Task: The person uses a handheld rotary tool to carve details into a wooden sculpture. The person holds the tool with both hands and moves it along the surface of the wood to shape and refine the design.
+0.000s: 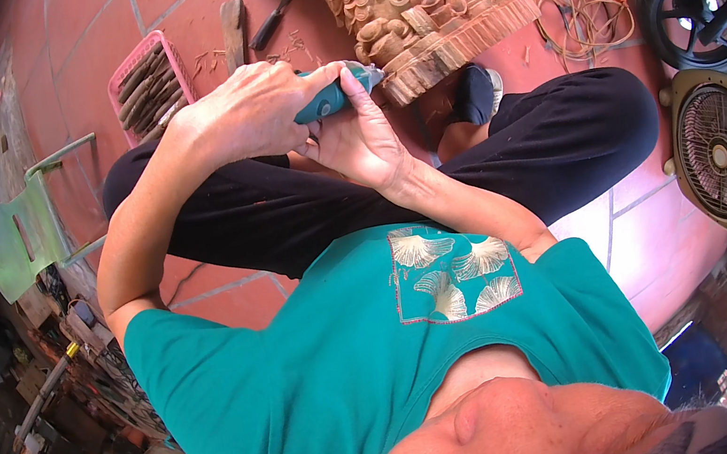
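Both forearms cross in front of the chest and meet over the folded legs: the left hand [246,112] lies knuckles-up with its fingers wrapped round the body of a teal rotary tool [333,96], and the right hand [359,137] cups it from beneath, fingers closed on it too. The tool's tip touches the base of a wood carving [415,10] standing on the tiled floor [91,70]. A pink basket [149,85] of chisels sits just beside the left hand.
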Tool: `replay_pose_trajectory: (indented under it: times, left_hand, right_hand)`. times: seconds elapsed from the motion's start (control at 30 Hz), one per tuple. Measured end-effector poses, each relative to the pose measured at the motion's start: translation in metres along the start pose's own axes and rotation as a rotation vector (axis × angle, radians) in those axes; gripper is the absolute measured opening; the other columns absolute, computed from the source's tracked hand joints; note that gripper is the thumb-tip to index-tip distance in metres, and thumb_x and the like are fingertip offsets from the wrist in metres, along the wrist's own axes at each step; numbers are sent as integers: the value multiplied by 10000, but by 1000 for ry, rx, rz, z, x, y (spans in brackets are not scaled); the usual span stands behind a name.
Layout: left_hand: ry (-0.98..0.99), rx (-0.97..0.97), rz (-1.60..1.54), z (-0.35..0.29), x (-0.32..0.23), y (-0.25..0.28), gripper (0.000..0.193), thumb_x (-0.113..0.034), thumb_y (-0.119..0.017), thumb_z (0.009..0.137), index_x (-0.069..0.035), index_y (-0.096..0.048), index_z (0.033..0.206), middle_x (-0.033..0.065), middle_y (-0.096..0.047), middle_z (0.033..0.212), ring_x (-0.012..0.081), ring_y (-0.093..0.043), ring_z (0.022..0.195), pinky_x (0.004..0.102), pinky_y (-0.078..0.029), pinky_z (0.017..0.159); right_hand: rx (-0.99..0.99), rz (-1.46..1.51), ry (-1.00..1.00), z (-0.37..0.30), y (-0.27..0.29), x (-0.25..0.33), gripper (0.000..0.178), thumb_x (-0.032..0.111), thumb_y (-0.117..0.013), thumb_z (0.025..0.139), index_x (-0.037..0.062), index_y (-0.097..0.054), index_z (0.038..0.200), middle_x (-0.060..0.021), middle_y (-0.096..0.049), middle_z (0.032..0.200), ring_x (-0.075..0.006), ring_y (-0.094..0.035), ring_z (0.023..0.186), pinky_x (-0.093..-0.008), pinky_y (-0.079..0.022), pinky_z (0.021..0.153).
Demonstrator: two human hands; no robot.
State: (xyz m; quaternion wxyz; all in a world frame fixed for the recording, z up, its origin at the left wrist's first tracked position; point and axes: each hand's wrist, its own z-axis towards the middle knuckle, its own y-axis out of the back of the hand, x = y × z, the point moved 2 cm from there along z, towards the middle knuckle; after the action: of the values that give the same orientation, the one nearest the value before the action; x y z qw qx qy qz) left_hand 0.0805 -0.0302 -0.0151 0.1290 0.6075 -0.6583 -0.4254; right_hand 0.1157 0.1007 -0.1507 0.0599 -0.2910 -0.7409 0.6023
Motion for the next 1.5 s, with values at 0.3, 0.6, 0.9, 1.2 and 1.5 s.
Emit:
replay_pose_trajectory:
  times: [0.3,0.6,0.9,1.2,1.5]
  left_hand:
    - [-12,-10,37,0,7,-7,834,-266,-820,794,-152,-408,1510,216,-670,985,431,-653,932,507,-513,803]
    - [40,29,-5,-3,6,-6,835,-300,-811,805,-150,-419,1527,215,-676,1004,419,-649,965,497,-502,839]
    - [61,20,-23,-5,-2,12,871,-314,-808,813,-180,-388,1565,221,-655,1004,401,-640,952,477,-488,848]
    - [-3,-100,57,8,10,5,906,-294,-801,817,-210,-342,1594,204,-647,1077,379,-629,990,476,-488,873]
    - [-29,-64,61,26,3,21,862,-214,-742,836,-192,-336,1597,193,-660,1067,367,-622,977,463,-494,885]
  right_hand:
    - [-39,7,-3,2,4,-5,429,461,-686,967,193,-581,1284,-22,-619,1335,-208,-565,1257,-428,-472,1049]
    - [20,8,-61,4,10,-5,456,491,-643,988,196,-550,1323,-34,-611,1350,-224,-574,1255,-452,-475,1030]
    - [14,-114,10,2,-5,4,444,504,-610,1006,223,-535,1341,-16,-586,1361,-203,-536,1300,-463,-462,1044]
    - [11,-134,65,5,-13,19,458,472,-622,1009,205,-517,1368,-26,-578,1368,-204,-539,1286,-484,-436,1075]
    - [-1,-75,94,10,-13,36,472,471,-608,1017,179,-520,1377,-68,-579,1396,-238,-541,1301,-504,-432,1085]
